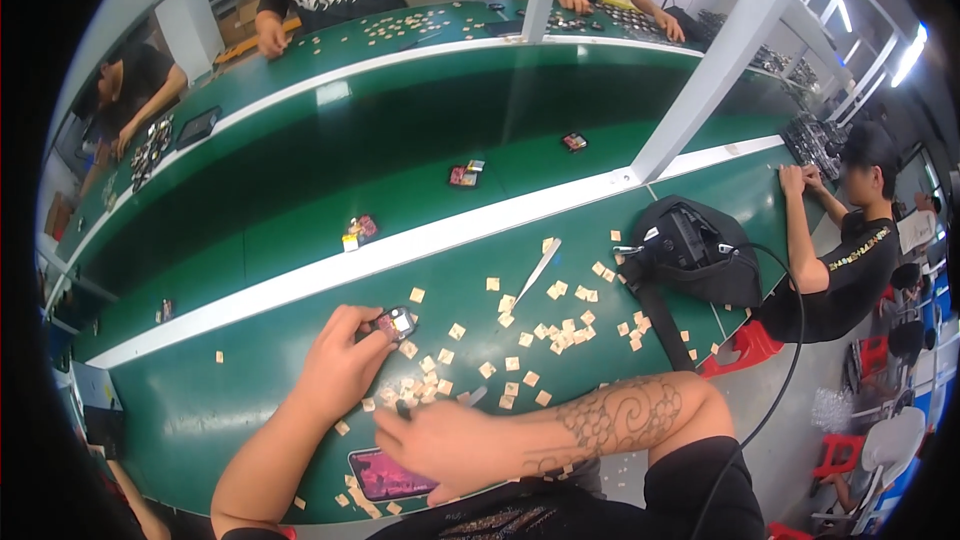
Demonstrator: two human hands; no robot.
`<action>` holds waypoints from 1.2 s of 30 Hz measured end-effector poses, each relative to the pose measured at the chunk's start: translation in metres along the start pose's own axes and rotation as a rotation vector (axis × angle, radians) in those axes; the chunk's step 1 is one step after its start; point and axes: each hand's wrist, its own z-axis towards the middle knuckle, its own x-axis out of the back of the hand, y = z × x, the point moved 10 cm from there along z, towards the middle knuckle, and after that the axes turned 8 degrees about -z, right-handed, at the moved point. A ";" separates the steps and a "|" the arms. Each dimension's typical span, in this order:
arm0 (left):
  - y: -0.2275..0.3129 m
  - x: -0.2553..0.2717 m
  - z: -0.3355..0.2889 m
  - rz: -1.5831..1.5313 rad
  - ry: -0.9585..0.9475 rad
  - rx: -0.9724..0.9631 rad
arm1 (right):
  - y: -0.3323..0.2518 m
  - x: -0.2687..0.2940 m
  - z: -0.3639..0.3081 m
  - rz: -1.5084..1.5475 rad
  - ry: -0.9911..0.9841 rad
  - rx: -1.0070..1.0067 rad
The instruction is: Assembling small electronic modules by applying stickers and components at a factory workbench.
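My left hand [345, 355] pinches a small dark electronic module [397, 323] with a white square on its face, just above the green table [200, 420]. My right hand [440, 445] is closed low over a cluster of small beige square pieces [425, 380]. A pale strip, seemingly the end of tweezers [474, 397], sticks out past its knuckles; the fingertips are partly hidden. Below that hand lies a phone [385, 475] with a lit pink screen, partly covered by it. Many more beige squares [570, 333] are scattered to the right.
Another pair of tweezers [540, 270] lies beyond the squares. A black bag [695, 255] with a strap and cable sits at right. Past a white rail [450, 220], small modules [465, 175] lie on a green belt [400, 130]. A white post [720, 60] rises there. Co-workers sit around.
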 end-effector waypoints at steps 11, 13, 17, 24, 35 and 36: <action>-0.014 0.006 0.089 0.096 0.065 -0.031 | -0.016 -0.015 -0.004 -0.050 0.070 0.018; -0.024 0.000 0.125 0.124 0.076 -0.012 | -0.017 -0.014 -0.006 -0.043 0.099 0.019; -0.076 -0.018 0.191 0.145 0.092 0.151 | -0.016 -0.014 -0.001 -0.012 0.045 0.032; -0.129 -0.067 0.238 0.123 -0.032 0.263 | 0.049 0.034 -0.006 0.070 0.298 -0.125; -0.060 -0.095 0.248 -0.042 -0.130 -0.034 | 0.122 0.035 -0.004 0.165 0.597 -0.109; -0.051 -0.087 0.238 -0.060 -0.105 -0.049 | 0.122 0.036 -0.005 0.205 0.618 -0.082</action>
